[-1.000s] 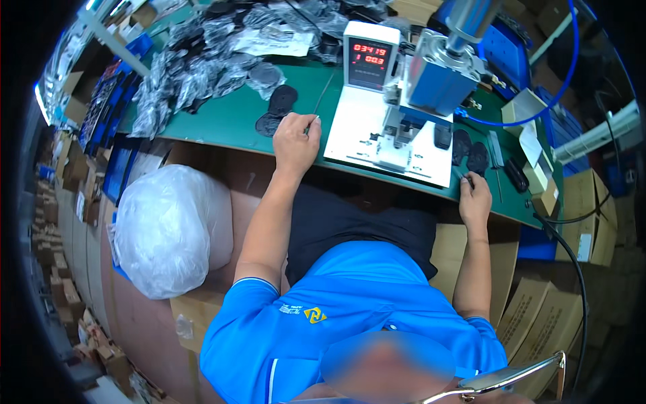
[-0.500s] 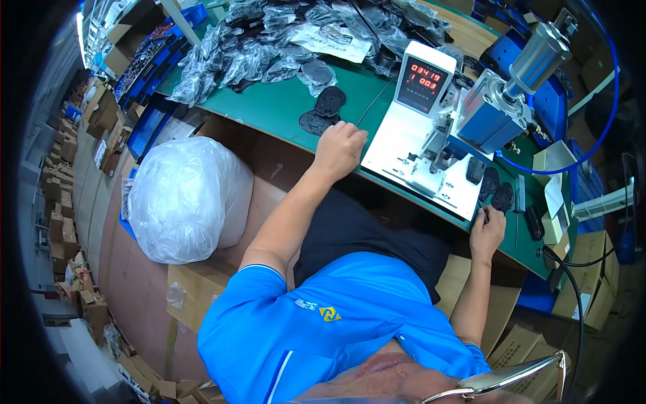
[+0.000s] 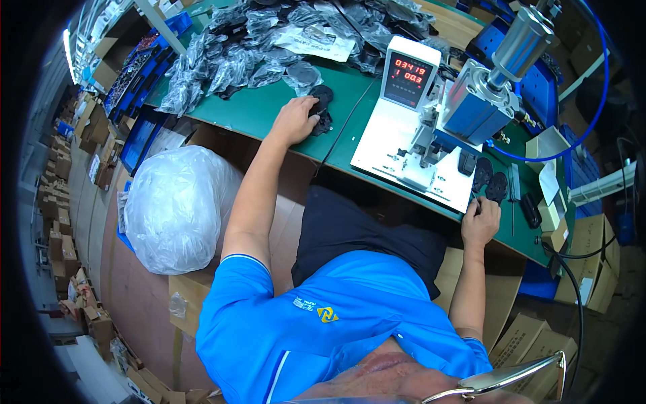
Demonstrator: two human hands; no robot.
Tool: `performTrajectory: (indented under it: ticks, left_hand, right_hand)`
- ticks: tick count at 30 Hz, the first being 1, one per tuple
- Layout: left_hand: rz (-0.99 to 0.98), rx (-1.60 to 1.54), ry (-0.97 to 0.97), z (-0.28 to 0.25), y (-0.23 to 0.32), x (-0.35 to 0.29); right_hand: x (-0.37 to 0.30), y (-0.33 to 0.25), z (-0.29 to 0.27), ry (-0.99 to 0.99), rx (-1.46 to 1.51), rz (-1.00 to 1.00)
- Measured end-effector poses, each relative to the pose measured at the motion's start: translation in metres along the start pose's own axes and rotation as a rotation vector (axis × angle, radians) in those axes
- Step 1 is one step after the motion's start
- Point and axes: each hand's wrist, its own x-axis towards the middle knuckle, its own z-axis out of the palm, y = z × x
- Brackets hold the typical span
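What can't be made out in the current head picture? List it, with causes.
All in the head view:
Left hand: it covers part of the black part, so whether it grips or only touches is unclear.
Right hand: its own curl hides what, if anything, it grips.
White bag: cloudy plastic hides its contents.
Bagged pile: cut off by the top edge.

We counted two hands, the left hand (image 3: 295,122) and the right hand (image 3: 481,222), at one counter (image 3: 235,116). Between them we had one press (image 3: 474,104) and one display unit (image 3: 406,71). At the left hand's fingertips, black parts (image 3: 323,101) overlapped, so we could not settle their number. Just beyond the right hand we counted two rounded dark pieces (image 3: 496,186); to its right, one black case (image 3: 530,213). Beyond the left hand we saw one heap of bagged items (image 3: 235,64), too tangled to count, bearing one white sheet (image 3: 315,43).
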Motion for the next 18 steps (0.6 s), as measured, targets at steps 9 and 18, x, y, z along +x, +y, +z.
performTrajectory:
  ticks: [9,18]
  left_hand:
    - [0.179,-0.169,0.535,-0.022,0.079,-0.036]
    - [0.701,-0.281,0.078,-0.002,0.212,-0.108]
  right_hand:
    - [-0.002,0.003,0.003,-0.003,-0.047,0.029]
    - [-0.004,-0.002,0.002,0.093,-0.120,-0.020]
